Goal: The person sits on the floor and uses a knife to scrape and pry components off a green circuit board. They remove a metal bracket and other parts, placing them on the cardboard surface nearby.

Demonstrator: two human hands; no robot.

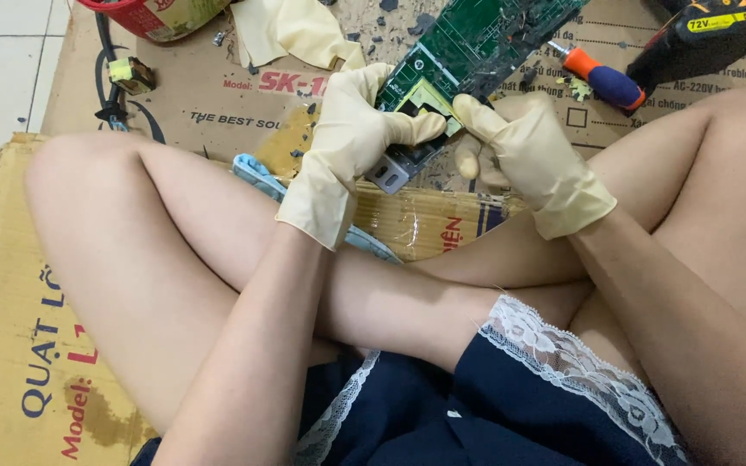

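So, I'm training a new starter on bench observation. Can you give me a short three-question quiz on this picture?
1. True or false: both hands wear pale rubber gloves.
2. What do the left hand and the right hand grip together?
A. a green circuit board
B. a drill
C. a cloth
3. Fill in: the screwdriver on the cardboard has an orange and ____ handle.

Key
1. True. Both gloves are cream-coloured.
2. A. The circuit board is held at its near end, the thumbs pressing on a yellow part.
3. Blue.
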